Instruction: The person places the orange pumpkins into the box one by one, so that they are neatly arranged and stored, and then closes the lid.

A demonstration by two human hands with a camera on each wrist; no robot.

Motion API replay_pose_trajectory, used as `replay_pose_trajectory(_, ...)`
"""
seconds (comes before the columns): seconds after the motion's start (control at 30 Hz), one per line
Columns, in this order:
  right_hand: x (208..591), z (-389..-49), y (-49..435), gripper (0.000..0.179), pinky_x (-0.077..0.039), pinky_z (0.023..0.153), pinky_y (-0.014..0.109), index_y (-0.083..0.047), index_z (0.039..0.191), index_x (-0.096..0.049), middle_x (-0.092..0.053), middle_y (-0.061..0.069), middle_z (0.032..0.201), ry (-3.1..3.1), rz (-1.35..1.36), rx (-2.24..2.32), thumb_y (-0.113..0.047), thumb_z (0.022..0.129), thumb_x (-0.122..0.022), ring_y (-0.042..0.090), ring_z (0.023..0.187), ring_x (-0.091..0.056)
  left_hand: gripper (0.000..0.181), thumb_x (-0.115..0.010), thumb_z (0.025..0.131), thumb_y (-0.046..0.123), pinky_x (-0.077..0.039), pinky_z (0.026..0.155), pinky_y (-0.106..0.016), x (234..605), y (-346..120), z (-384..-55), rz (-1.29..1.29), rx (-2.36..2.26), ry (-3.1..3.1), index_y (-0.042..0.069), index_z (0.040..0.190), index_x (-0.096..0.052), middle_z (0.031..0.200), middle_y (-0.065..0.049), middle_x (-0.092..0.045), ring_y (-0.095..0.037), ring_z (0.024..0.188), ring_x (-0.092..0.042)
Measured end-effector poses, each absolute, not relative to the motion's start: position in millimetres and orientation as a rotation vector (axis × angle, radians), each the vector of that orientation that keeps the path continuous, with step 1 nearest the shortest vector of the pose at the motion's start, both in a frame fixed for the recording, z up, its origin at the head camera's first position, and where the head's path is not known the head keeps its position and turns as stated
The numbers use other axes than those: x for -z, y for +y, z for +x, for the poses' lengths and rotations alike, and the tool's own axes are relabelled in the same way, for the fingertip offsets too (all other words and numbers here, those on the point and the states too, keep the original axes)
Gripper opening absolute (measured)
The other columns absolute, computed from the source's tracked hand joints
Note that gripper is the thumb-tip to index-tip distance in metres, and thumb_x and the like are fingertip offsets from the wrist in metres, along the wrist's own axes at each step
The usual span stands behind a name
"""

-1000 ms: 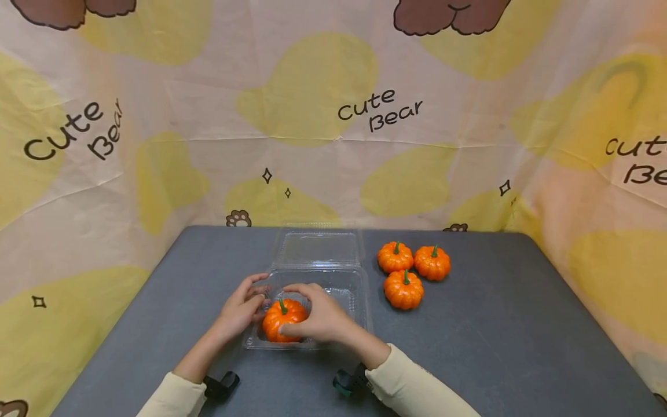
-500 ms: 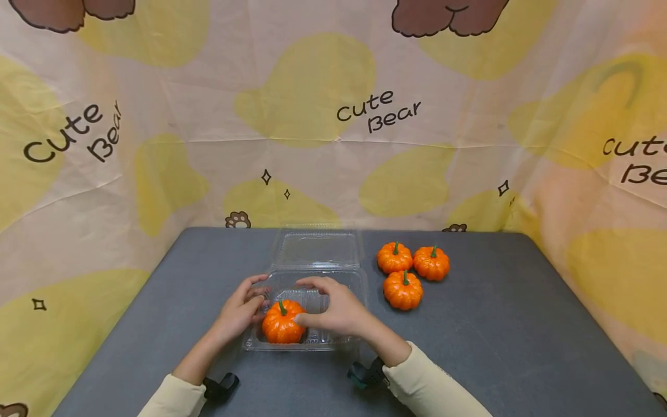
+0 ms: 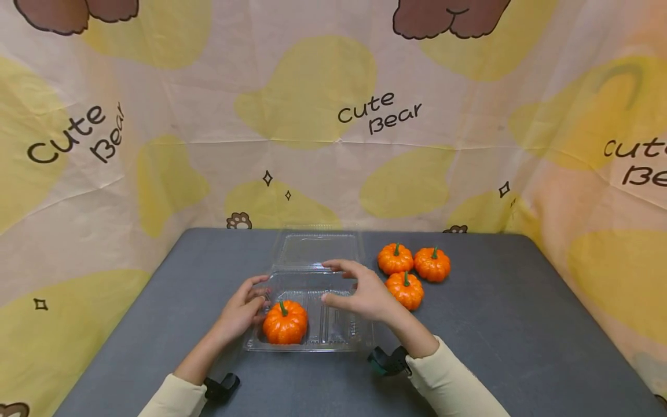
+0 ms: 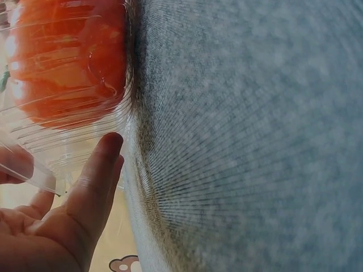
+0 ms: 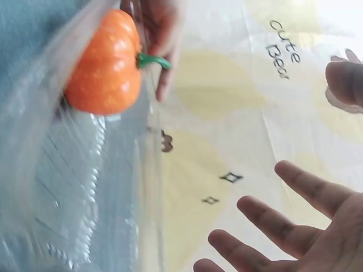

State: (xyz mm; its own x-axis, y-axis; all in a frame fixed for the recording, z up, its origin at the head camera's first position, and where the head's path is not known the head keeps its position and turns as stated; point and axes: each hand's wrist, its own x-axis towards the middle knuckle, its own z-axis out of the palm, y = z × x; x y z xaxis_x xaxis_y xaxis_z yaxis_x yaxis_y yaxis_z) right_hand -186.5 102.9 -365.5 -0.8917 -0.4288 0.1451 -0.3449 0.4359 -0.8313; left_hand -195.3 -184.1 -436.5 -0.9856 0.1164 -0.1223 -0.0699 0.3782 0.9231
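Observation:
One small orange pumpkin (image 3: 285, 322) with a green stem sits in the left part of a clear plastic clamshell container (image 3: 339, 349). The container's lid (image 3: 319, 249) lies folded back behind it. My left hand (image 3: 241, 310) rests at the container's left side; in the left wrist view, its extended fingers (image 4: 93, 181) lie against the clear wall beside the pumpkin. Over the right part of the container hovers my right hand (image 3: 365, 292), fingers spread and holding nothing. Just beyond it, one pumpkin (image 3: 406, 291) is partly covered by that hand in the head view.
Two further pumpkins, one at the back left (image 3: 395, 259) and one at the right (image 3: 432, 264), stand close to the partly covered one on the grey table (image 3: 495, 324). A printed cloth (image 3: 312, 87) hangs behind the table and along its sides.
My right hand has let go of the pumpkin in the container and moved right and away from me, towards the three pumpkins. My left hand has stayed at the container's side.

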Motion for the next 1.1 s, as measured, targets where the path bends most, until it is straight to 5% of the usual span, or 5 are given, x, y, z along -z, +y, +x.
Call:
replay_pose_trajectory(0.33,358.0,-192.7,133.5,0.056,-0.038,0.103,0.060,-0.026,0.136,-0.053,-0.051,0.008,0.140,2.595,-0.585,1.545,-0.030,0.083,-0.072,0.040,0.130,-0.046,0.048,-0.041,0.097,0.007,-0.058,0.082,-0.043,437.6,-184.2,-195.9,0.034,-1.660,2.468,0.012,0.144,-0.035,0.140,-0.027,-0.047,-0.038,0.117,-0.058)
replay_pose_trajectory(1.1,364.6,-198.6,197.0,0.053,-0.045,0.095,0.058,-0.016,0.135,-0.053,-0.050,0.018,0.140,2.752,-0.322,1.534,-0.030,0.087,-0.069,0.047,0.125,-0.046,0.047,-0.042,0.097,0.007,-0.058,0.082,-0.042,436.4,-185.1,-195.2,0.036,-1.649,2.483,0.012,0.143,-0.036,0.139,-0.027,-0.049,-0.038,0.116,-0.058)
